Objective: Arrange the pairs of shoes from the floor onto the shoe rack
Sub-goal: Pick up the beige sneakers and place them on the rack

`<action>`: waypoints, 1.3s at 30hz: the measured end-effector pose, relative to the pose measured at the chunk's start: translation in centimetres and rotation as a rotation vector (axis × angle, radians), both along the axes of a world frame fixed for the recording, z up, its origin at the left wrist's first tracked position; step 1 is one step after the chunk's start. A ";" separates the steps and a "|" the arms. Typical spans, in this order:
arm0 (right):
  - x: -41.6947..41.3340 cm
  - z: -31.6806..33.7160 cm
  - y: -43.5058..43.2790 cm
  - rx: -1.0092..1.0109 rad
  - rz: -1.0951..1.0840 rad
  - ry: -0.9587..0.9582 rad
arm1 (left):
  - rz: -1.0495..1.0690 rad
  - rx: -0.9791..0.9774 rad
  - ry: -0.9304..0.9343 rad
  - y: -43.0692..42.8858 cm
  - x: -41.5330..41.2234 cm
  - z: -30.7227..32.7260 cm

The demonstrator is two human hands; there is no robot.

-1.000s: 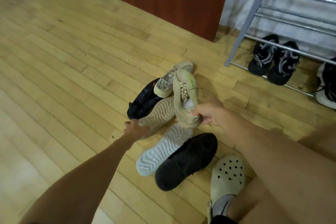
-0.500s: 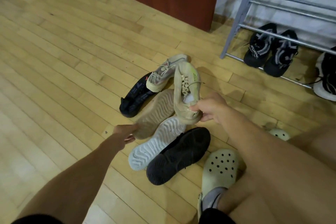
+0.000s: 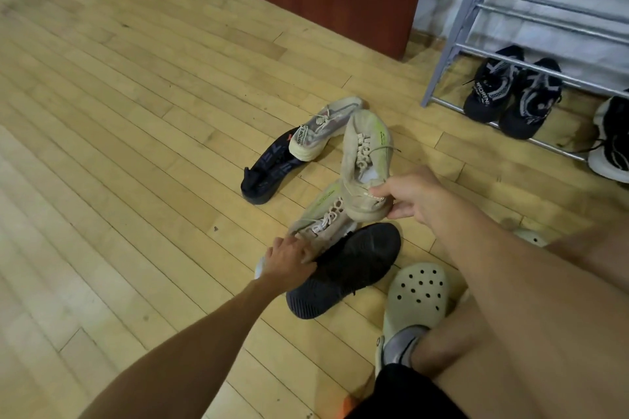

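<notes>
Beige mesh sneaker [image 3: 366, 160] hangs heel-first from my right hand [image 3: 413, 196], pinched at the collar so its toe points to twelve o'clock. My left hand [image 3: 289, 260] closes on its mate [image 3: 323, 218], lying among loose shoes on the wood floor [image 3: 136, 112], so both travel as a pair. At two o'clock waits the shoe rack [image 3: 442, 78], black sneakers [image 3: 510, 95] already on its bottom rails.

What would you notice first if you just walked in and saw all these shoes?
The jumble of shoes on the wooden floor, mid-picture. The right hand holds up a beige sneaker by its heel, while the left hand grabs its matching sneaker beside an upturned black shoe. At right, black sneakers sit on the metal rack.
</notes>
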State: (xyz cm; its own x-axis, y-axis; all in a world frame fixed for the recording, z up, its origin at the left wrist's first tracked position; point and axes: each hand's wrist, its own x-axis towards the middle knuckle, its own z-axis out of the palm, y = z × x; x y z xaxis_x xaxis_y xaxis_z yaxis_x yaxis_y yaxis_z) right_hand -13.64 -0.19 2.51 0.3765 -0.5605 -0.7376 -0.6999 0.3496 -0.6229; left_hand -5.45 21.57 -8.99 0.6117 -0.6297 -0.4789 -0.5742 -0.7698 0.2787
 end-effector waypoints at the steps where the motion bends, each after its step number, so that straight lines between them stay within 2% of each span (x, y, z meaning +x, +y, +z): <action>1: -0.4 0.1 -0.2 -0.002 -0.026 -0.002 | 0.043 -0.038 0.064 0.2 0.3 -0.1; 4: -1.9 0.2 -0.6 -0.006 -0.087 0.003 | 0.242 -0.146 0.118 -0.2 1.4 0.1; 7: -3.3 0.3 -1.0 0.017 -0.126 0.013 | 0.351 -0.086 0.064 -1.3 2.7 0.4; 11: -4.4 0.4 -1.8 0.034 -0.170 0.006 | 0.205 0.211 0.083 -2.2 3.8 -0.4; 13: -4.8 0.3 -2.2 0.042 -0.176 0.005 | 0.194 0.230 0.112 -2.5 3.5 -0.5; 16: -5.1 0.2 -2.9 0.060 -0.173 0.009 | 0.289 0.179 0.164 -3.0 3.5 0.0; 21: -5.2 0.5 -3.2 0.071 -0.175 0.003 | 0.481 0.132 0.421 -4.4 4.2 2.4; 23: -5.2 0.8 -3.1 0.081 -0.171 0.000 | 0.620 0.047 0.508 -4.9 4.3 3.5; 26: -5.3 1.9 -3.5 0.081 -0.158 -0.009 | 0.738 -0.084 0.491 -5.5 4.9 6.3; 34: -6.3 5.4 -6.6 0.054 -0.188 -0.067 | 0.649 -0.393 0.667 -11.7 4.9 13.4; 39: -8.8 7.2 -10.7 -0.108 -0.346 -0.065 | 0.522 -0.459 0.747 -19.4 3.1 15.4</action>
